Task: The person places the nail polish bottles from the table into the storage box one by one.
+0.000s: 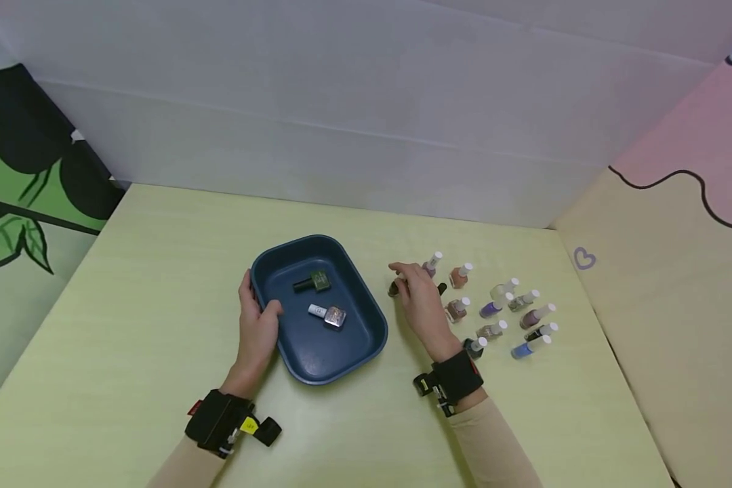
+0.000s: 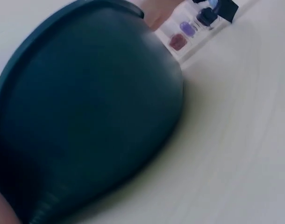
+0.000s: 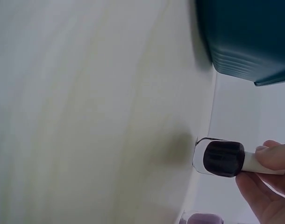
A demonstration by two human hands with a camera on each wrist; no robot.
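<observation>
My left hand [image 1: 257, 333] grips the left side of a dark blue plastic tray [image 1: 305, 349], thumb over the rim and fingers along the outside. Two nail polish bottles lie in the tray: a dark green one [image 1: 320, 280] with a black cap and a glittery one [image 1: 335, 317] with a white cap. To the right of the tray, my right hand [image 1: 425, 308] pinches a dark nail polish bottle [image 3: 224, 158] by its white cap. Its glass base is close to the tabletop in the right wrist view. The tray's outer wall [image 2: 96, 102] fills much of the left wrist view.
Several nail polish bottles, mostly white-capped, stand right of my right hand, among them an orange-pink one [image 1: 458, 278], a purple one [image 1: 489, 310] and a blue one [image 1: 522, 350]. A pale wall [image 1: 366, 163] rises behind the light wooden table [image 1: 177, 271]; a side panel [image 1: 659, 285] borders it on the right.
</observation>
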